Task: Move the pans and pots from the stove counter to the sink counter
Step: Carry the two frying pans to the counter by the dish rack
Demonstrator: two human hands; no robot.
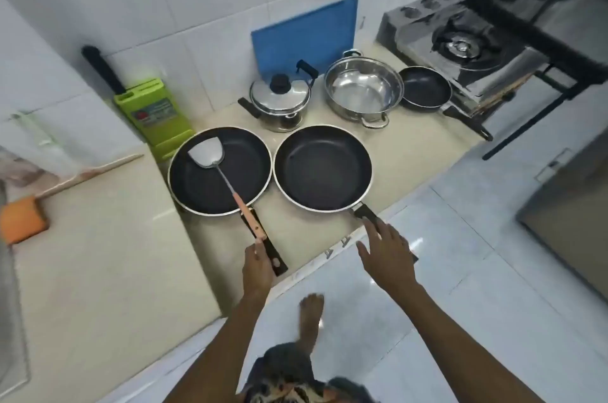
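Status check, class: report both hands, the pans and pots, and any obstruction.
Left hand at left frying pan's handle, grip unclear. Right hand open over right frying pan's handle. Spatula lies loose in left pan.

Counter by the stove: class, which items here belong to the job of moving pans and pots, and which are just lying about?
Part of the job:
left pan
right pan
lidded pot
steel pot
small pan

Just lying about:
spatula, resting in the left pan
blue board
knife block
stove
sponge
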